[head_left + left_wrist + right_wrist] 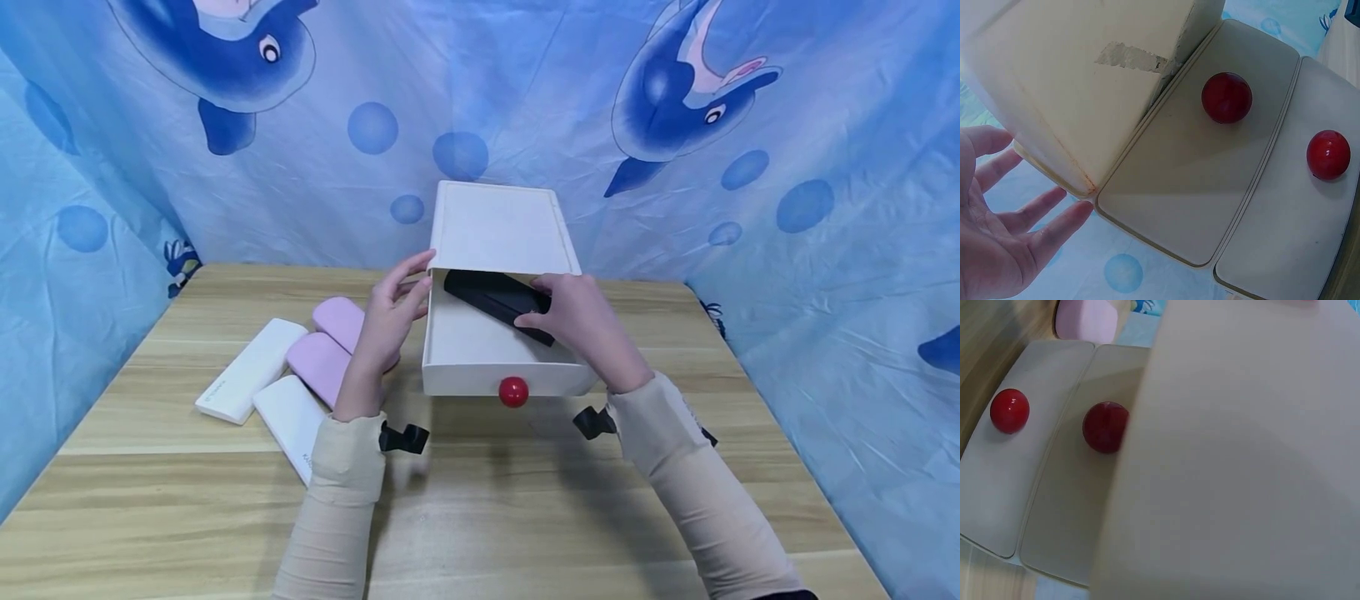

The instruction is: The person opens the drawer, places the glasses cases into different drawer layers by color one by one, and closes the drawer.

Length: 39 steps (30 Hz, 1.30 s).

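Observation:
A small white drawer cabinet [502,225] stands on the table with its top drawer [465,380] pulled out. Inside that drawer a black oblong case [491,298] lies at a slant, its far end under the cabinet's top. My right hand [581,321] pinches the case's near right part between thumb and fingers. At the cabinet's left edge my left hand [390,321] rests its fingertips. Those fingers [1060,231] look spread and fairly straight in the left wrist view. The drawer's outside [1229,462] fills much of the right wrist view, hiding the right hand there.
Two white oblong boxes [251,371] with small lettering and two lilac rounded cases [322,367] lie left of the cabinet. Two lower drawers with red round knobs [1227,98] are closed. A blue dolphin-print curtain [517,83] surrounds the wooden table [495,517].

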Tool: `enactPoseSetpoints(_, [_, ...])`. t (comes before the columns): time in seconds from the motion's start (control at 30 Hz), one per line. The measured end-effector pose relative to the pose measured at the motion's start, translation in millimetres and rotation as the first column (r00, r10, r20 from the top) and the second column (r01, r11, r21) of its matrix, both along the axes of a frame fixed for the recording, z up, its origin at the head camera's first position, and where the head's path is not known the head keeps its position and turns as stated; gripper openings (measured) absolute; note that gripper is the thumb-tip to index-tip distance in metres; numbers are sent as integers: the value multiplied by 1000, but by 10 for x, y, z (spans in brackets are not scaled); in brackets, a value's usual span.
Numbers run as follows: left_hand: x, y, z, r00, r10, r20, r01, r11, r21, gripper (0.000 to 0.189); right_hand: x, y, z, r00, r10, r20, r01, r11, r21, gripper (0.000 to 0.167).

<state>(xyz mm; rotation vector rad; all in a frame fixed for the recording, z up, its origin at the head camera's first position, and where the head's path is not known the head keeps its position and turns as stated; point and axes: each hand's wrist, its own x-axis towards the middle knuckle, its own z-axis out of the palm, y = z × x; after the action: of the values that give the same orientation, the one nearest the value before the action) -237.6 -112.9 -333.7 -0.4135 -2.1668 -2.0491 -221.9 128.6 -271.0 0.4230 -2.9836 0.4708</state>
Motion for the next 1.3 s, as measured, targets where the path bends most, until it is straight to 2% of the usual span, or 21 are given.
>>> enactPoseSetpoints(0.23, [-8,5,-4,1000,-6,-2,6,1000,-2,43,65,48,33,998,14,57,-15,1000,13,58])
enactPoseSetpoints(0.43, [-13,3,2,1000,4,-3,-4,1000,-6,42,82,58,59,997,30,66,-31,999,23,57])
enactPoseSetpoints(0.7, [-8,-4,3,1000,13,7,-13,1000,-10,42,-6,32,43,999,15,29,-17,998,57,44])
enactPoseSetpoints(0.93, [-7,-3,-7,1000,11,1,-11,1000,-14,43,-18,25,7,1000,-3,7,2,999,42,35])
enactPoseSetpoints(1.1, [-8,-11,-13,1000,14,-2,-14,1000,-16,43,-17,24,7,1000,-5,5,5,999,49,37])
enactPoseSetpoints(1.3, [-4,-10,-14,1000,10,-5,-10,1000,-13,43,30,58,25,1000,22,-8,-22,999,29,46])
